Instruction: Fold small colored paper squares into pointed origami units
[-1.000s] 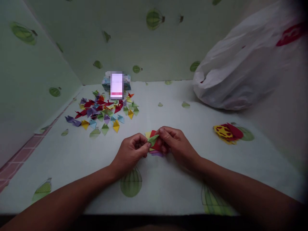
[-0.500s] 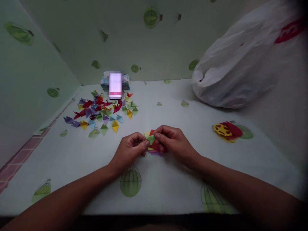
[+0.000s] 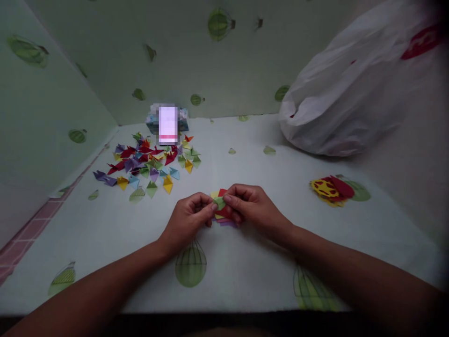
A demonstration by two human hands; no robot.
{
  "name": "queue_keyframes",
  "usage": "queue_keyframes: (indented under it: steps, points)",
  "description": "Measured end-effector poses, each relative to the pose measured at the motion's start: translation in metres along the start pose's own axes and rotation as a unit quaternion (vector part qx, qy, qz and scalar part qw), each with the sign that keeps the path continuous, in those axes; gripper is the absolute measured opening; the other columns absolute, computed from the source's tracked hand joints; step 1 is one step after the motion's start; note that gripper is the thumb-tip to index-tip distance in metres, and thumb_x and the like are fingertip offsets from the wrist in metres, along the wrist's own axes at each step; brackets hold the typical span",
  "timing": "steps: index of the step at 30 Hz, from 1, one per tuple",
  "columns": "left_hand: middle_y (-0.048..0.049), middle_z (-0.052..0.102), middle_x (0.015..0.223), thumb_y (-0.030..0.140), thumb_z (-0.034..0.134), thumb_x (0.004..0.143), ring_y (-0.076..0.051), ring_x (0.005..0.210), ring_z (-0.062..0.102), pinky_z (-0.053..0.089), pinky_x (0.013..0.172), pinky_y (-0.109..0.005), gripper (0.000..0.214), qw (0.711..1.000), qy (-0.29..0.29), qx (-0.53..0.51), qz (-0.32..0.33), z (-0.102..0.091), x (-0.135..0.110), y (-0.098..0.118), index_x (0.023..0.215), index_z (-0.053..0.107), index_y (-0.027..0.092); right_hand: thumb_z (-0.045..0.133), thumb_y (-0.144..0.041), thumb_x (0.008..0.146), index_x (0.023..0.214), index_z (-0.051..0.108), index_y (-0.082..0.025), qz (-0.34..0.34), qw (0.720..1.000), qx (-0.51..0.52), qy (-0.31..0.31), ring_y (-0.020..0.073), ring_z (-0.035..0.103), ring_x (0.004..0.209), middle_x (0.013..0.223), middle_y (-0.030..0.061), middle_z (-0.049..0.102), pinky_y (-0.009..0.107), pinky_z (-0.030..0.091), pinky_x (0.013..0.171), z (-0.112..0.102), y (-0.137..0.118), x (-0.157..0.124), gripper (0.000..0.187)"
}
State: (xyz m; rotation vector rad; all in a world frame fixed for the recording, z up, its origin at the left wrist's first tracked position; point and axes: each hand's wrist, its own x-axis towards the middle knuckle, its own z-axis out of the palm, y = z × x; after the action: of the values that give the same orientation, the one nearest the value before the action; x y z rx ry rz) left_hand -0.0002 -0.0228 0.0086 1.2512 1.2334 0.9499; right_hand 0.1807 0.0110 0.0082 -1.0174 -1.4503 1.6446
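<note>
I see a worktop (image 3: 105,234) under pale green cloth with balloon prints, and the same cloth on the walls (image 3: 210,70) behind and to the left. Both forearms reach in low and the hands meet mid-worktop. Left hand (image 3: 189,217) and right hand (image 3: 252,206) have their fingers (image 3: 235,199) pinched shut on a green paper piece (image 3: 220,202), held just above a stack of coloured squares (image 3: 227,223). A folded-paper pile (image 3: 147,161) lies beyond the fingers to the left, a white plastic bag (image 3: 351,93) far beyond to the right, and a red-yellow paper piece (image 3: 331,189) well right.
</note>
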Motion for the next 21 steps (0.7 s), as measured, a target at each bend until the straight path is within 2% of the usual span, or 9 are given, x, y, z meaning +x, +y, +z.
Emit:
queue_keyframes:
  steps: [5,11,16,19,21]
  points:
    - [0.0029,0.060,0.063,0.034,0.065,0.087,-0.008,0.056,0.054,0.041,0.057,-0.022,0.022,1.000,0.003,-0.003,0.011,-0.002,0.002,0.000,0.078,0.063,0.014,0.064,-0.036,0.085,0.070,0.059,-0.017,0.000,0.999,-0.008,0.042,0.0075,0.045,0.041,0.047,-0.0053,0.053,0.022,0.034,0.044,-0.002,0.001,0.000,0.025]
    - [0.0032,0.060,0.065,0.034,0.061,0.090,-0.008,0.056,0.054,0.042,0.059,-0.022,0.023,1.000,-0.004,-0.014,0.018,-0.004,0.002,-0.002,0.077,0.061,0.015,0.066,-0.038,0.085,0.069,0.057,-0.018,0.001,0.999,0.023,0.040,0.0077,0.043,0.041,0.050,-0.0052,0.053,0.023,0.034,0.042,-0.004,0.004,0.001,0.027]
    - [0.0026,0.061,0.064,0.041,0.054,0.095,-0.010,0.061,0.057,0.045,0.063,-0.023,0.027,1.000,-0.012,-0.001,0.025,-0.003,0.002,-0.002,0.090,0.062,0.016,0.064,-0.037,0.086,0.070,0.056,-0.018,0.001,0.999,0.018,0.046,0.0072,0.042,0.040,0.050,-0.0057,0.052,0.022,0.033,0.042,0.000,0.002,-0.001,0.027]
    - [0.0036,0.061,0.067,0.041,0.068,0.085,-0.009,0.060,0.056,0.044,0.059,-0.022,0.029,0.999,-0.010,-0.023,0.021,0.000,0.001,-0.003,0.098,0.060,0.017,0.063,-0.036,0.086,0.067,0.054,-0.017,-0.002,0.999,-0.022,0.046,0.0072,0.043,0.042,0.048,-0.0061,0.050,0.021,0.034,0.043,0.005,-0.001,-0.005,0.027]
    - [0.0040,0.061,0.068,0.038,0.075,0.079,-0.008,0.057,0.054,0.042,0.055,-0.020,0.031,0.999,-0.013,-0.033,0.017,0.002,0.000,-0.005,0.093,0.059,0.017,0.062,-0.034,0.086,0.066,0.055,-0.017,-0.016,0.998,-0.051,0.035,0.0070,0.044,0.044,0.050,-0.0052,0.051,0.021,0.034,0.044,0.008,-0.003,-0.007,0.027]
